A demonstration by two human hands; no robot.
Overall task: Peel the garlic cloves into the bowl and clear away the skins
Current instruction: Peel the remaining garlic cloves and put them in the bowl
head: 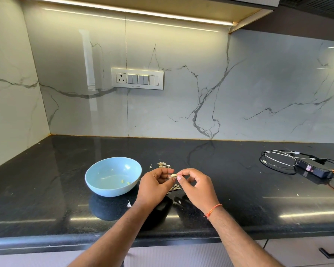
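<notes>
The clove [173, 175] sits pinched between both hands, left hand [155, 185] gripping it, right hand [196, 186] picking at its skin, above the desk [46, 199] just right of the bowl [113, 176]. It could slip and land among the skins [175, 188] below; skin might fall into the bowl.

The blue bowl [113, 176] sat just left of the hands, wires [281, 160] far right, bare black counter [229, 189] between.
</notes>
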